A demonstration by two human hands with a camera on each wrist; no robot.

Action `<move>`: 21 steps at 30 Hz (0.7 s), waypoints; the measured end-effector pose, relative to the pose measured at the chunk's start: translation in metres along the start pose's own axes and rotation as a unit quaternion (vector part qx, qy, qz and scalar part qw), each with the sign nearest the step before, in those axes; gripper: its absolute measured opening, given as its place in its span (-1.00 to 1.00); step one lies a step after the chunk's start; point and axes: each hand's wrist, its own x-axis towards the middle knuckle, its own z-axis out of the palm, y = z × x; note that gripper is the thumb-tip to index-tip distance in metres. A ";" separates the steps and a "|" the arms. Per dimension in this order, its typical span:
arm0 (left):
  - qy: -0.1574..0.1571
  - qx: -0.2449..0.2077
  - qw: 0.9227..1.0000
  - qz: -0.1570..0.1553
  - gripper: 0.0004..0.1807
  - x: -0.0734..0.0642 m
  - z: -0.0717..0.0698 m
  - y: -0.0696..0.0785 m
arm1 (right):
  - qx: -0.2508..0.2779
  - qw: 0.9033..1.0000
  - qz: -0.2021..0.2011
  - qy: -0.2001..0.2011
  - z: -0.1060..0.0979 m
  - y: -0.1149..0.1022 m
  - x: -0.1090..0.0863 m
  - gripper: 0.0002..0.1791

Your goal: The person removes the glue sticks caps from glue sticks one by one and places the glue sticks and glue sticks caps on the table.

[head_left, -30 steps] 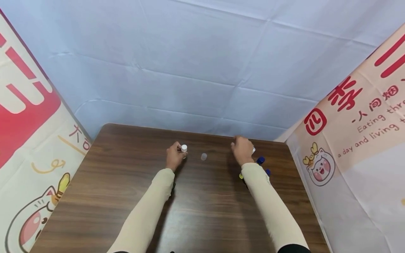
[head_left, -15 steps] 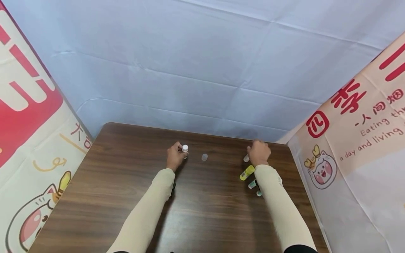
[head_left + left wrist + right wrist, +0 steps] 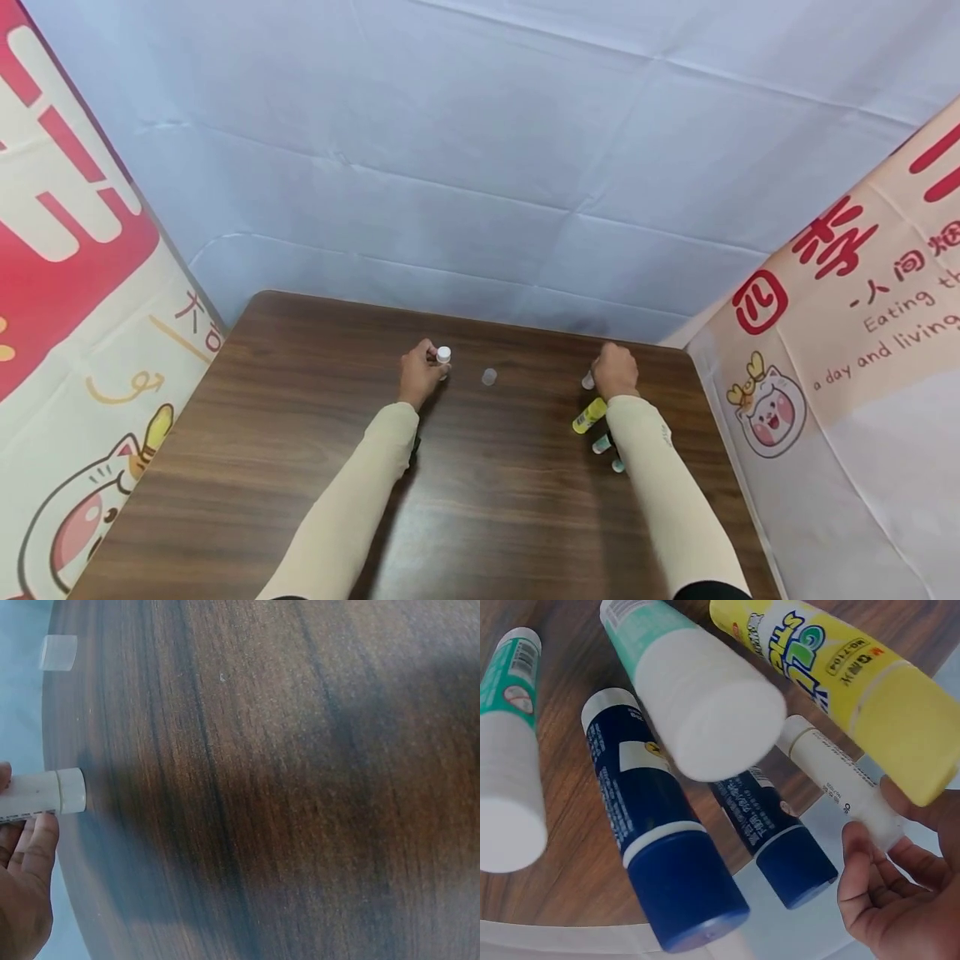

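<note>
My left hand (image 3: 422, 372) holds a white glue stick (image 3: 444, 356) upright near the back of the table. In the left wrist view, fingers curl round the white stick's body (image 3: 30, 796). To its right a small translucent cap (image 3: 489, 377) stands on the wood. At the back right, my right hand (image 3: 617, 370) pinches the end of a second white glue stick (image 3: 829, 766) between thumb and fingers. Close beside it are a yellow glue stick (image 3: 840, 682), two blue-capped glue sticks (image 3: 656, 817) and two green-and-white ones (image 3: 697, 697).
The brown wooden table (image 3: 465, 500) has a pale cloth backdrop (image 3: 450, 167) right behind its far edge. Printed banners (image 3: 840, 350) flank it on both sides. My right sleeve (image 3: 667, 492) hides part of the glue stick group in the head view.
My right hand has moved right to the white glue stick beside the yellow one. Its arm has uncovered the yellow and green sticks. My left hand keeps its grip, nearly still.
</note>
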 end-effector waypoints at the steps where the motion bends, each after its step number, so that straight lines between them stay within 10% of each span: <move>1: -0.001 -0.002 1.000 0.001 -0.70 0.000 0.000 0.000 | 0.002 1.000 -0.001 0.002 0.000 0.000 0.000 -0.82; 10: 0.002 -0.012 1.000 -0.003 -0.71 0.000 -0.003 0.000 | 0.043 0.997 -0.043 0.042 -0.008 -0.017 -0.004 -0.86; 21: 0.001 -0.020 1.000 -0.003 -0.71 -0.001 0.000 -0.002 | 0.195 0.972 -0.049 0.125 -0.003 -0.058 -0.035 -0.67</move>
